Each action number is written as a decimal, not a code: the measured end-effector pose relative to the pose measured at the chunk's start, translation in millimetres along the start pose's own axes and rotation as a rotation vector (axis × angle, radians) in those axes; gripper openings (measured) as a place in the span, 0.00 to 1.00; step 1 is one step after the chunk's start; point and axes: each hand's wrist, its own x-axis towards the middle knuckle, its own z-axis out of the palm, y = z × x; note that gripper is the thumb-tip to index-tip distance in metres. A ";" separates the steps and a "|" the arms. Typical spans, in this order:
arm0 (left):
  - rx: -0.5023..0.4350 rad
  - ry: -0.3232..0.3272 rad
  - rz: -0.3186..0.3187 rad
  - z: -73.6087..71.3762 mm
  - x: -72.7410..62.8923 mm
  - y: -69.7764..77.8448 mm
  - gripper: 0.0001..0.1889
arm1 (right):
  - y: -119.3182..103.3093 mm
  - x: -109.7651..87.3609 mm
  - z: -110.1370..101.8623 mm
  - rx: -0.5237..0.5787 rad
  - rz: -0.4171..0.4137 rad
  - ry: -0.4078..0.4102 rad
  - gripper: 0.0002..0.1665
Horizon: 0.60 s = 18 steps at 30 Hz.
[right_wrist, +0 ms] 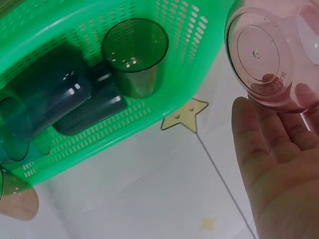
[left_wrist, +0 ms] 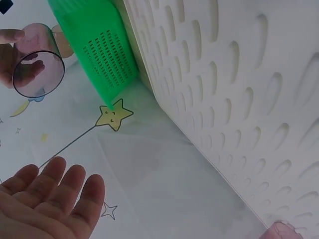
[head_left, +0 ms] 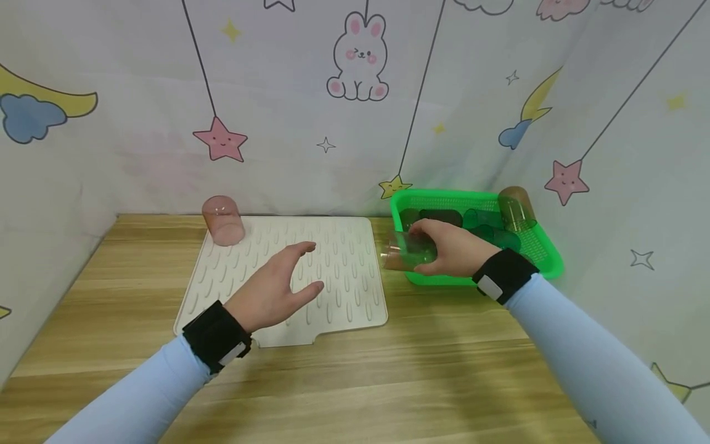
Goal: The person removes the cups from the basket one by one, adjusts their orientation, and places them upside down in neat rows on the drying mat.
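Observation:
My right hand (head_left: 456, 248) grips a clear pink tumbler (head_left: 395, 253), tipped on its side at the front left of the green basket (head_left: 546, 259). In the right wrist view this tumbler's round base (right_wrist: 256, 55) faces the camera above the fingers. My left hand (head_left: 272, 290) hovers over the white ridged mat (head_left: 344, 308), thumb and fingers spread apart with nothing between them. Another pink tumbler (head_left: 224, 222) stands at the mat's back left corner. Inside the basket lie several tinted tumblers, among them a dark one (right_wrist: 55, 89) and an olive one (right_wrist: 137, 59).
An amber tumbler (head_left: 517, 209) leans at the basket's back right rim. Mat and basket rest on a wooden table (head_left: 355, 388). A printed cloth (head_left: 299, 105) hangs close behind them and along both sides.

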 end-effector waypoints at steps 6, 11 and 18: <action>0.005 0.012 0.030 -2.4 0.4 0.7 0.40 | -15.6 5.3 7.6 0.006 -0.055 -0.013 0.42; 0.000 0.022 0.068 -4.4 2.8 4.8 0.41 | -29.2 10.0 13.8 0.000 -0.068 -0.029 0.42; 0.004 0.025 0.119 -7.6 7.7 13.4 0.42 | -46.7 15.6 23.2 0.027 -0.089 -0.051 0.42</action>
